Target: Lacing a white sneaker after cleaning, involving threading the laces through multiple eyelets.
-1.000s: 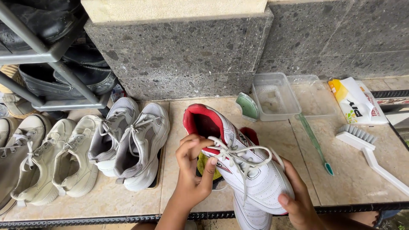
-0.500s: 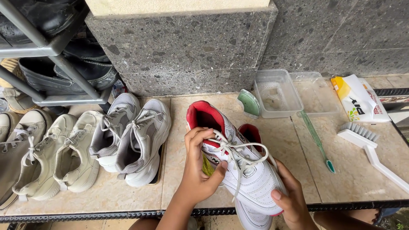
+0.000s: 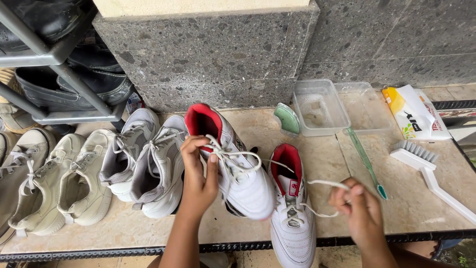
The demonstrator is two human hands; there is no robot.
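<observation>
Left hand (image 3: pixel 197 171) has the raised white sneaker (image 3: pixel 233 168) gripped by its red-lined collar, lifted off the bench (image 3: pixel 248 124). Right hand (image 3: pixel 359 206) pinches a white lace (image 3: pixel 325 184) from the second sneaker (image 3: pixel 292 213), which sits flat between both hands. Green toothbrush (image 3: pixel 366 163) just past the right hand.

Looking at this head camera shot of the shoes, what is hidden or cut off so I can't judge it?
- Head view: the left hand covers the side of the raised white red-lined sneaker.
- The right hand hides the white lace end inside its fingers.
- The black boots sit behind grey metal rack bars.
- The white scrub brush handle runs off the right edge.
</observation>
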